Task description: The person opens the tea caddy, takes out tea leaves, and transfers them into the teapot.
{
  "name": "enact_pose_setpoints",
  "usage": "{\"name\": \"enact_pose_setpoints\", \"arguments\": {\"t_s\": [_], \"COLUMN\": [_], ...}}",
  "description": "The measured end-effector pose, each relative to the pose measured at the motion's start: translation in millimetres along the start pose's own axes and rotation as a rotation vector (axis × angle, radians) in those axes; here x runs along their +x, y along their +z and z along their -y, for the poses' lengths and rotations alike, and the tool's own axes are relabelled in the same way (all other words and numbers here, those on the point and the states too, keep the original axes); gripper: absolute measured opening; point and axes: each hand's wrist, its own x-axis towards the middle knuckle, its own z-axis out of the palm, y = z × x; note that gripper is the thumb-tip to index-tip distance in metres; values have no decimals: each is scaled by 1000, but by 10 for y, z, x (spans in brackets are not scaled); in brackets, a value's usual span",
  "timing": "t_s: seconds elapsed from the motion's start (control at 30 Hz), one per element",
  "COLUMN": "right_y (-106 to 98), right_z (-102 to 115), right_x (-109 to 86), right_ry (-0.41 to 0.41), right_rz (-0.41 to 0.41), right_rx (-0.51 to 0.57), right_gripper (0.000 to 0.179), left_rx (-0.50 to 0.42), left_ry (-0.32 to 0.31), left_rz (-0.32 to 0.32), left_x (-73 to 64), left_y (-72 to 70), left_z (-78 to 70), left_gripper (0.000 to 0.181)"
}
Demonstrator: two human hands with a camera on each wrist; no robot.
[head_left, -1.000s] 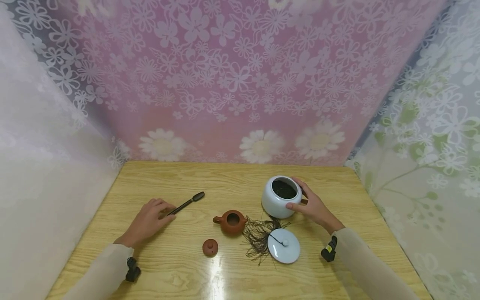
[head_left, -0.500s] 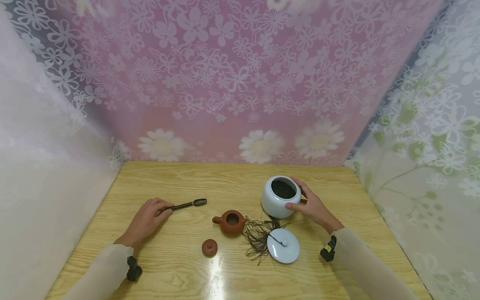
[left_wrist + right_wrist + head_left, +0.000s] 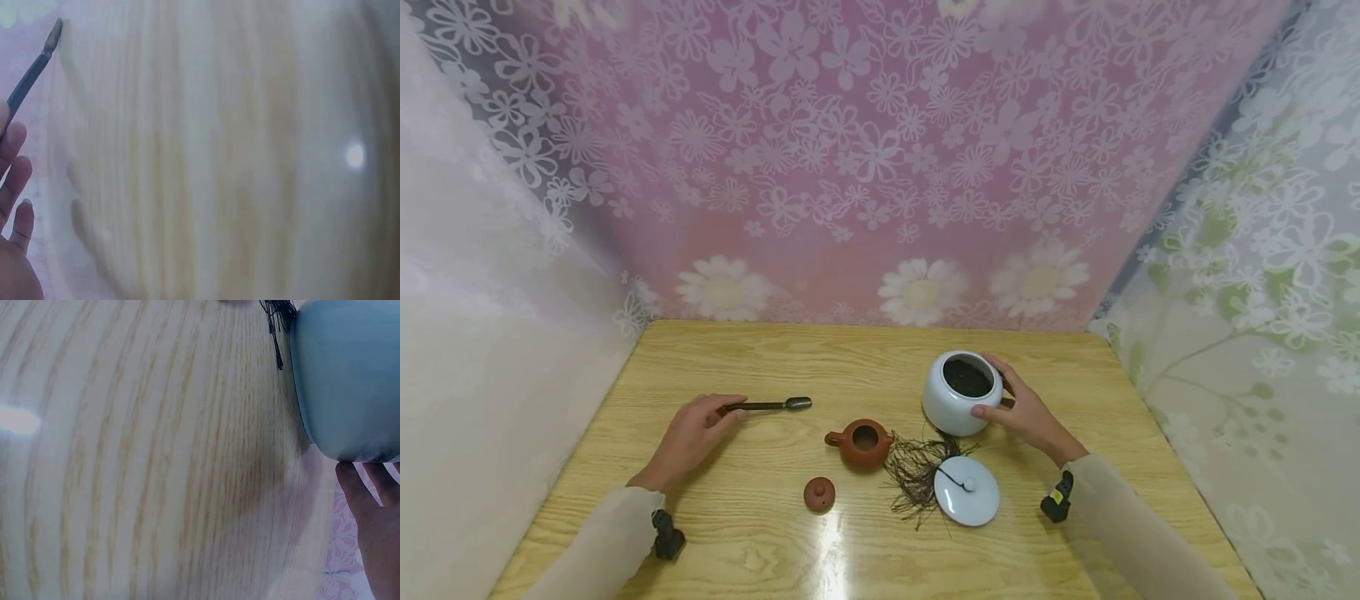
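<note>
My left hand pinches the handle of a slim dark tea scoop, whose small blade points right. In the left wrist view the scoop rises from the fingers at the left edge. On the right, my right hand grips the side of a white lidless jar, thumb in front. Dark matter like loose tea leaves lies inside it. The right wrist view has fingers of the right hand against the jar's wall. Between the hands stands a small reddish-brown clay teapot, uncovered, handle to the left.
The teapot's clay lid lies in front of it. A white round lid with a knob rests before the jar, and a dark stringy tassel spreads beside it. Patterned cloth hangs behind the wooden table.
The scoop has swung from a slant to nearly level and rolled, so its hollow shows. My left fingers have shifted along its handle. The right hand and jar have stayed put.
</note>
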Motion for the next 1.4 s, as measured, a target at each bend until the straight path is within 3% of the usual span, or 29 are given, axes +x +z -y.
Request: {"name": "enact_pose_setpoints", "arguments": {"t_s": [0.3, 0.57, 1.1, 1.4], "right_y": [-1, 0, -8, 11], "right_z": [7, 3, 36, 25], "right_x": [7, 3, -6, 2], "right_ry": [12, 13, 7, 11], "right_rz": [3, 7, -1, 1], "right_rx": [12, 13, -4, 17], "right_gripper": [99, 99, 99, 99], "left_rx": [-28, -52, -78, -132], "left_ry": [-41, -8, 80, 143], "left_rz": [-46, -71, -32, 13], "left_x": [20, 206, 724, 991], "left_y": [-50, -125, -202, -79], "left_z": [-134, -337, -1045, -1464], "left_gripper": [31, 34, 32, 30]}}
